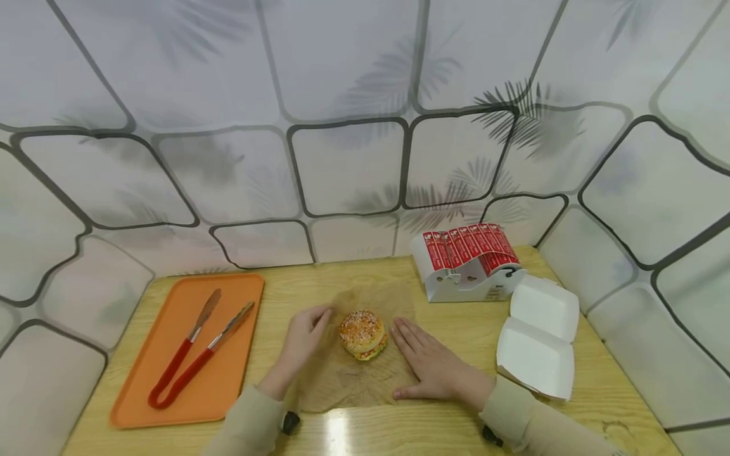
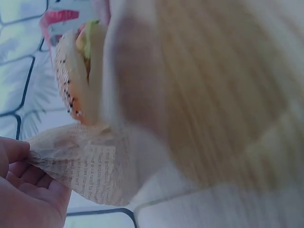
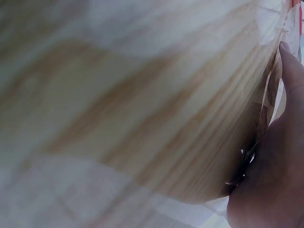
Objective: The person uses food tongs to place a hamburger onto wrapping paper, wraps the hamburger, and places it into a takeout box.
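A burger (image 1: 362, 334) with a seeded bun lies on a sheet of brown printed wrapping paper (image 1: 342, 383) on the wooden table. My left hand (image 1: 301, 335) is at the paper's left side; in the left wrist view, that hand (image 2: 35, 185) pinches a gathered corner of the paper (image 2: 90, 164) between thumb and fingers. The burger (image 2: 71, 80) shows beyond it, with lettuce at the bun's edge. To the burger's right, my right hand (image 1: 430, 364) rests flat on the paper with fingers straight and thumb spread. The right wrist view shows this hand (image 3: 280, 156) low over the table.
At the left, an orange tray (image 1: 234, 373) carries red-handled tongs (image 1: 185, 364). A white dispenser (image 1: 462, 288) filled with red-and-white packets (image 1: 470, 247) stands at the back right. Beside it lies an opened white takeaway box (image 1: 538, 354). Patterned walls enclose the table's back and sides.
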Motion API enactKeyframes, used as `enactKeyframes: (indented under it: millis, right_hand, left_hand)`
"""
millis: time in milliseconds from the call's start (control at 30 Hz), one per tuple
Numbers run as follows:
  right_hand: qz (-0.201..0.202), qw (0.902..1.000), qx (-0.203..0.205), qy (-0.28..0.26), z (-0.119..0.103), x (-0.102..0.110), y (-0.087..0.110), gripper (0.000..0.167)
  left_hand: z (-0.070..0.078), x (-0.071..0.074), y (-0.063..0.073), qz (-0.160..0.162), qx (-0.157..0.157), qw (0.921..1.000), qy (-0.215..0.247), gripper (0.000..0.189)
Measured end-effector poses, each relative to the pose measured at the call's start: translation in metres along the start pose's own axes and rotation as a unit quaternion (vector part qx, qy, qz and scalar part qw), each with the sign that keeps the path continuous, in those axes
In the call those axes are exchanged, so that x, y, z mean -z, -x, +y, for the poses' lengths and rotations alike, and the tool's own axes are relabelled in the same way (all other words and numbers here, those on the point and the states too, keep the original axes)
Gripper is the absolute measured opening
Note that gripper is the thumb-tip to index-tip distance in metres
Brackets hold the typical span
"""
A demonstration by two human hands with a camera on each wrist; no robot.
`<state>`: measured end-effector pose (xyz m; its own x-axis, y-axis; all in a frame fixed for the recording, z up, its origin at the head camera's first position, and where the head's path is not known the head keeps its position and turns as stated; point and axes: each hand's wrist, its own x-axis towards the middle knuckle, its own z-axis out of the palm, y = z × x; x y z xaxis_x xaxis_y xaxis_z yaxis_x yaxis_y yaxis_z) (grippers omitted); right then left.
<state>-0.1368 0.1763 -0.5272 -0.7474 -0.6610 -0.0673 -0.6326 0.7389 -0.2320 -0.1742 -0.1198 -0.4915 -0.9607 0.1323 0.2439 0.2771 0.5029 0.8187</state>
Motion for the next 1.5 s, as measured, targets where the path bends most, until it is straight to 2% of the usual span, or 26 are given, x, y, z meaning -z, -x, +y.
enactKeyframes:
  millis: [100, 200, 300, 367, 433, 567, 667, 767, 833, 933, 1133, 1300, 1500]
  right_hand:
    - [-0.006, 0.9999, -0.004, 0.010, 0.002, -0.002, -0.002, 0.122]
    - [-0.012, 0.9998, -0.012, 0.012, 0.005, -0.007, -0.004, 0.123]
    - [-0.010, 0.9998, -0.015, 0.011, 0.007, -0.011, -0.004, 0.123]
    - [-0.005, 0.9999, -0.014, 0.007, 0.007, -0.011, -0.004, 0.123]
    - [0.006, 0.9999, -0.009, 0.007, 0.006, -0.011, -0.003, 0.123]
    - [0.018, 0.9998, -0.002, 0.002, 0.003, -0.006, -0.002, 0.122]
    - [0.016, 0.9999, -0.002, 0.005, 0.002, -0.003, -0.001, 0.122]
    - [0.008, 0.9999, -0.004, 0.008, 0.000, 0.000, -0.001, 0.121]
    - [-0.001, 0.9999, -0.008, 0.011, -0.001, 0.003, -0.001, 0.120]
    - [-0.013, 0.9997, -0.013, 0.017, -0.002, 0.005, -0.002, 0.120]
    - [-0.015, 0.9994, -0.013, 0.028, -0.002, 0.006, -0.002, 0.120]
    - [0.005, 0.9995, 0.000, 0.032, 0.002, 0.002, 0.001, 0.120]
    - [0.058, 0.9968, 0.031, 0.045, 0.006, 0.000, 0.012, 0.111]
  left_hand:
    - [0.003, -0.004, 0.005, -0.012, -0.036, 0.9987, -0.035, 0.023]
    - [0.007, -0.008, 0.010, -0.031, -0.075, 0.9932, -0.084, 0.029]
    - [0.010, -0.013, 0.014, -0.050, -0.106, 0.9839, -0.135, 0.033]
    - [0.012, -0.014, 0.016, -0.062, -0.133, 0.9751, -0.167, 0.034]
    - [0.012, -0.016, 0.018, -0.072, -0.166, 0.9622, -0.204, 0.034]
    - [0.013, -0.018, 0.021, -0.095, -0.223, 0.9244, -0.294, 0.039]
    - [0.014, -0.017, 0.024, -0.134, -0.234, 0.8953, -0.355, 0.049]
    - [0.014, -0.016, 0.027, -0.182, -0.228, 0.8764, -0.383, 0.062]
    - [0.014, -0.014, 0.028, -0.205, -0.232, 0.8689, -0.386, 0.068]
    - [0.013, -0.011, 0.029, -0.224, -0.241, 0.8650, -0.379, 0.072]
    - [0.010, -0.006, 0.031, -0.224, -0.261, 0.8643, -0.367, 0.072]
    - [0.009, -0.006, 0.032, -0.232, -0.266, 0.8656, -0.355, 0.076]
    - [0.009, -0.008, 0.031, -0.235, -0.278, 0.8633, -0.350, 0.078]
